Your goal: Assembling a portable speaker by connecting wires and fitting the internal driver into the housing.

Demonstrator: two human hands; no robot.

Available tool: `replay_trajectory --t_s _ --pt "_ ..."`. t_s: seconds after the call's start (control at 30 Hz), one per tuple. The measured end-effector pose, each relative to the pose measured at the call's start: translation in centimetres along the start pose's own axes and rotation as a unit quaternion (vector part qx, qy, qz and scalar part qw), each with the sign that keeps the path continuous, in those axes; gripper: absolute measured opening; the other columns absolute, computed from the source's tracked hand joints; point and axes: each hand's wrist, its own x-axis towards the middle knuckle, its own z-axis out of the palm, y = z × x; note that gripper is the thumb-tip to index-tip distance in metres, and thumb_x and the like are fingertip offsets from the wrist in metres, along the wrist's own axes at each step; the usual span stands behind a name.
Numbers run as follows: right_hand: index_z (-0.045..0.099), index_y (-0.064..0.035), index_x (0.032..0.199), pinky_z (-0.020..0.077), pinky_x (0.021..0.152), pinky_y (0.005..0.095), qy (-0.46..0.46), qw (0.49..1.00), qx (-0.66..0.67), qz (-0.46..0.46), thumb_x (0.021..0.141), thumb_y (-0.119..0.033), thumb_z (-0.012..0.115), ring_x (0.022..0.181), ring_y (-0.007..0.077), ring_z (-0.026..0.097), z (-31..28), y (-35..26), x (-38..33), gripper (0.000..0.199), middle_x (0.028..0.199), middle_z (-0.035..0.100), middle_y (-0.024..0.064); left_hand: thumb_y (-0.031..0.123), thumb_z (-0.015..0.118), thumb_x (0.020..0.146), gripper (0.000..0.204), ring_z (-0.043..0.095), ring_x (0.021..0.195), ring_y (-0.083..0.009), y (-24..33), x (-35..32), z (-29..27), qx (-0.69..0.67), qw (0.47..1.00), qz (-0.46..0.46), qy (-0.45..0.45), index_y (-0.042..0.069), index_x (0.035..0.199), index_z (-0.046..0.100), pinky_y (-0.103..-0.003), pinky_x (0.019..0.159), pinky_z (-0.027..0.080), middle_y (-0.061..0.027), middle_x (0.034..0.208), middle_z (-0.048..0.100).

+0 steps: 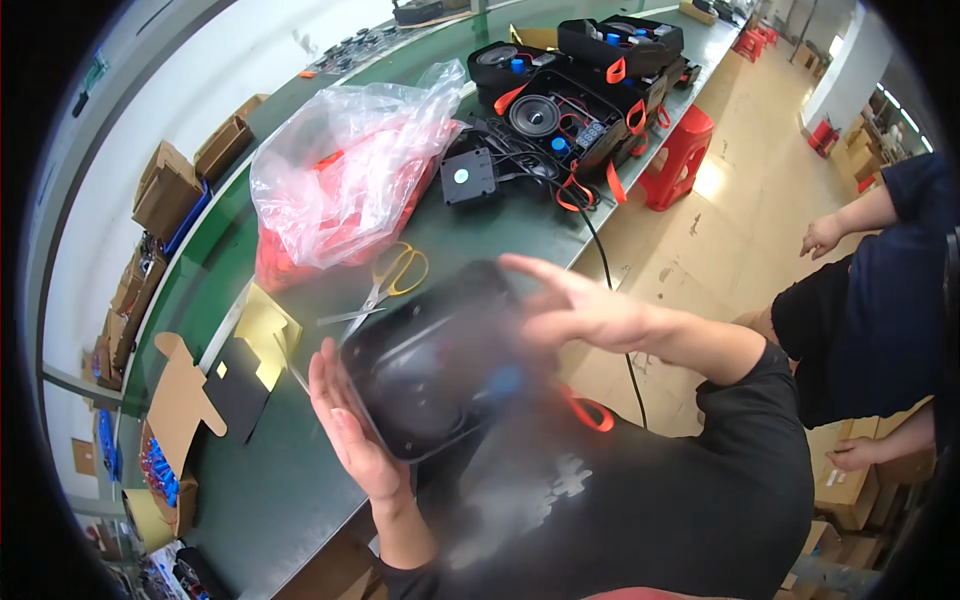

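A black plastic speaker housing [435, 365] is held up in front of me, tilted, blurred by motion. My left hand [350, 430] presses flat against its left side with fingers extended. My right hand [575, 305] rests on its upper right edge, fingers spread. An orange strap [590, 412] hangs from the housing's right side, and a blue part shows faintly inside it.
On the green bench [280, 480] lie yellow-handled scissors [395, 280], a clear bag of red parts [345, 180], cardboard pieces [190, 395] and several black speaker housings [570, 110]. A red stool [682, 155] stands on the floor. Another person [880, 300] sits at the right.
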Motion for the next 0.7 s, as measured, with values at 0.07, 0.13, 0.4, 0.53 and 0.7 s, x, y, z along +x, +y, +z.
replay_trajectory --t_s 0.07,0.13,0.4,0.53,0.7 --pt "0.009 -0.0089 0.157 0.0505 0.080 0.0266 0.056 0.998 0.034 -0.023 0.086 -0.025 0.074 0.103 0.0135 0.060 -1.4 -1.2 -2.3 0.098 0.130 0.058 0.0140 0.042 0.041 0.102 0.065 0.028 0.144 -0.0305 -0.3 0.3 0.8 0.012 0.999 0.028 -0.028 -0.002 0.147 0.029 -0.046 0.120 0.015 -0.0189 0.154 0.032" --pt "0.014 -0.0062 0.155 0.0534 0.085 0.0307 0.101 0.985 0.063 -0.126 0.089 -0.020 0.069 0.106 0.0156 0.062 -4.0 -1.7 -4.4 0.086 0.125 0.061 0.0095 0.044 0.041 0.102 0.062 0.034 0.141 -0.0289 -1.0 0.2 1.8 -0.004 0.999 0.024 -0.034 -0.002 0.143 0.036 -0.047 0.119 0.017 -0.0191 0.150 0.038" --pt "0.052 -0.0038 0.129 0.0511 0.096 0.0378 0.272 0.903 0.043 -0.329 0.100 -0.031 0.053 0.103 0.0183 0.065 -18.4 -7.8 -15.9 0.040 0.114 0.066 0.0082 0.021 0.064 0.089 0.048 0.043 0.133 -0.0344 -3.1 0.2 6.4 0.332 0.872 0.034 -0.359 0.002 0.131 0.052 -0.044 0.112 0.032 -0.0184 0.140 0.050" --pt "0.053 -0.0041 0.127 0.0532 0.091 0.0434 0.423 0.846 0.053 -0.321 0.096 -0.037 0.061 0.097 0.0220 0.063 -27.9 -8.7 -20.0 0.046 0.109 0.064 0.0124 0.016 0.075 0.078 0.059 0.043 0.131 -0.0393 -4.6 0.2 9.1 0.434 0.799 0.094 -0.405 0.003 0.131 0.052 -0.047 0.109 0.036 -0.0187 0.140 0.048" --pt "0.042 -0.0032 0.134 0.0537 0.092 0.0428 0.588 0.748 0.120 -0.282 0.082 -0.046 0.074 0.104 0.0280 0.060 -41.6 -9.1 -22.1 0.075 0.117 0.053 0.0160 0.019 0.082 0.070 0.076 0.042 0.131 -0.0379 -6.2 1.1 12.0 0.523 0.736 0.137 -0.407 0.001 0.135 0.047 -0.047 0.107 0.037 -0.0172 0.142 0.045"
